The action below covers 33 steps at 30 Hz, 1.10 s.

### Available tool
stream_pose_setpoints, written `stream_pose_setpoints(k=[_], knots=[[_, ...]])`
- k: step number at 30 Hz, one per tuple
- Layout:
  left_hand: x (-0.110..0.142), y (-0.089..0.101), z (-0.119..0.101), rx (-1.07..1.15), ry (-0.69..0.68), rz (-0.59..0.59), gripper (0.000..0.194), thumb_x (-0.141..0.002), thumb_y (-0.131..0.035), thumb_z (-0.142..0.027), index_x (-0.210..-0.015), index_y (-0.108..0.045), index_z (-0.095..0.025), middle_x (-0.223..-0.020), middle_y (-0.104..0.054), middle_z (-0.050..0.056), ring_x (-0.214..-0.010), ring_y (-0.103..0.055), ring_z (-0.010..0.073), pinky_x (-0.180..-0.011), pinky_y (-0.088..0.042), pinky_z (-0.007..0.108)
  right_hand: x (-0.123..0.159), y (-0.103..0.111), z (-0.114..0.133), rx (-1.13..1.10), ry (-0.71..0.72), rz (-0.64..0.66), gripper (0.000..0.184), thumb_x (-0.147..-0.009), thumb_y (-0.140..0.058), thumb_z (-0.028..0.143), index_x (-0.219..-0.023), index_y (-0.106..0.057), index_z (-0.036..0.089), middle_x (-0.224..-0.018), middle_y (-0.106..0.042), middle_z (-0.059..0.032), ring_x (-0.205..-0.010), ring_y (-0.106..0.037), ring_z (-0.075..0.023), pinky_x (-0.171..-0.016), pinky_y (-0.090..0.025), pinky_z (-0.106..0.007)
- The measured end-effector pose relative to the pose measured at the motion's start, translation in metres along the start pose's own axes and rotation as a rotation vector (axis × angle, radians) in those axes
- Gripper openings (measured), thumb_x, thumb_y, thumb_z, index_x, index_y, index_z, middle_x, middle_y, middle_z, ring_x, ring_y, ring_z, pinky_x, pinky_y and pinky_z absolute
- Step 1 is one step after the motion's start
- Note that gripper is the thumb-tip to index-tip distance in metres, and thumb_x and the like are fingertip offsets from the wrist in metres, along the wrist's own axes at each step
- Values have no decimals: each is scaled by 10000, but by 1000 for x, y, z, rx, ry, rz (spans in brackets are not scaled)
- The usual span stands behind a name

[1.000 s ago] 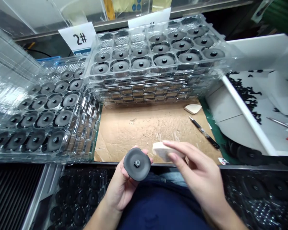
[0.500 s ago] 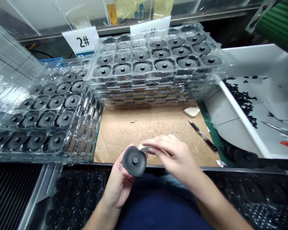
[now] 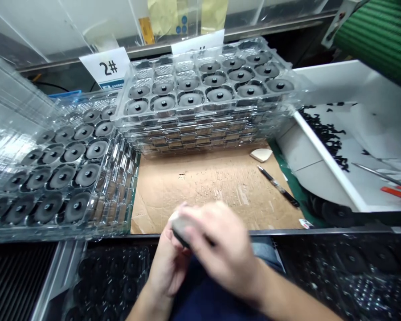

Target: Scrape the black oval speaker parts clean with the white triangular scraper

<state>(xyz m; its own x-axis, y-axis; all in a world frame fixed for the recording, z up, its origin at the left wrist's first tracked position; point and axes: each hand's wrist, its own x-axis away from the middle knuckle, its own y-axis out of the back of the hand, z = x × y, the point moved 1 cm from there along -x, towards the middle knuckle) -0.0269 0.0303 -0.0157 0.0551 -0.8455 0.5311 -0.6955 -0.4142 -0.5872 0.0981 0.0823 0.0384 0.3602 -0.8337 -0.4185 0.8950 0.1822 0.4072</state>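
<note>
My left hand is closed around a black round disc, held above the front edge of the cardboard. Most of the disc is covered, with only a dark edge showing. A small pale pad, whitish to grey and blurred, is pinched in my right hand. That pad lies against the top of the disc. On the cardboard ahead, a white wedge-shaped pad rests close to a black pen.
Clear plastic trays of black discs are stacked at the back, and more trays at the left. A white bin at the right holds small black scraps and a red-handled tool. A "2#" sign stands behind.
My right hand has moved left, bringing the pad from the disc's upper right rim over its top. The disc has turned, so its face and centre hub no longer show.
</note>
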Motion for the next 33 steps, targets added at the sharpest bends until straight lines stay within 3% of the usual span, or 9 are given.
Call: stream_pose_setpoints(k=[2, 5, 10, 13, 18, 22, 27, 31, 33], knots=[[1, 1, -2, -1, 2, 23, 501, -643, -735, -402, -1112, -623, -265, -1134, -660, 42, -1025, -601, 211, -887, -467, 284, -3, 3, 8, -3, 118, 166, 222, -892, -458, 136, -1053, -611, 127, -857, -683, -51, -728, -596, -141, -666, -437, -291], [-1, 3, -6, 12, -30, 34, 557, -528, -817, -344, -1054, -648, -281, -1076, -677, 24, -954, -632, 212, -822, -492, 273, 6, 17, -11, -2, 5, 359, 199, -891, -479, 156, -996, -640, 204, -778, -675, -1, -661, -583, -117, -603, -419, -255], [-4, -6, -4, 70, 5, 59, 599, -468, -842, -358, -1032, -659, -271, -1071, -685, 41, -946, -645, 234, -798, -500, 278, 23, 36, -43, 49, -364, -37, 164, -890, -512, 234, -974, -653, 240, -920, -685, -22, -754, -624, -149, -558, -454, -232], [-2, -13, 1, 45, 17, 69, 625, -465, -849, -320, -1054, -650, -250, -1038, -695, 43, -920, -643, 227, -784, -498, 280, 20, 28, -25, 20, -292, -128, 192, -891, -514, 218, -1043, -628, 247, -963, -672, -19, -774, -619, -142, -560, -454, -224], [0, -8, -1, -15, 38, 56, 498, -615, -766, -351, -1081, -639, -230, -1083, -688, 63, -1020, -604, 232, -953, -423, 336, 1, 8, 6, 8, 94, 153, 247, -893, -439, 145, -1074, -603, 108, -824, -663, -61, -716, -583, -161, -652, -431, -304], [-1, -5, -4, -44, 21, -39, 499, -593, -785, -297, -1070, -645, -248, -1072, -695, 44, -999, -611, 212, -865, -464, 272, -5, 4, 1, 4, 0, 413, 207, -898, -437, 132, -991, -618, 172, -866, -667, -18, -714, -570, -129, -646, -394, -273], [-3, -16, 1, -20, 73, 15, 439, -590, -791, -313, -1007, -686, -223, -811, -727, 1, -836, -639, 156, -791, -474, 226, -9, -1, 1, 106, 60, 126, 255, -913, -388, 157, -1045, -602, 108, -829, -651, -68, -720, -551, -161, -676, -391, -310], [-5, -10, -2, 52, 122, -25, 470, -474, -847, -186, -921, -718, -253, -944, -739, 6, -892, -651, 157, -789, -487, 204, 3, 13, -8, -67, -6, 416, 207, -895, -455, 147, -994, -631, 194, -854, -675, 0, -759, -583, -124, -696, -417, -258], [-5, -3, -4, 95, 136, -27, 485, -465, -851, -192, -926, -717, -261, -948, -740, 1, -851, -665, 151, -752, -505, 196, 9, 22, -26, -84, -189, 366, 182, -889, -483, 190, -947, -650, 234, -867, -682, 18, -779, -600, -120, -686, -437, -234]])
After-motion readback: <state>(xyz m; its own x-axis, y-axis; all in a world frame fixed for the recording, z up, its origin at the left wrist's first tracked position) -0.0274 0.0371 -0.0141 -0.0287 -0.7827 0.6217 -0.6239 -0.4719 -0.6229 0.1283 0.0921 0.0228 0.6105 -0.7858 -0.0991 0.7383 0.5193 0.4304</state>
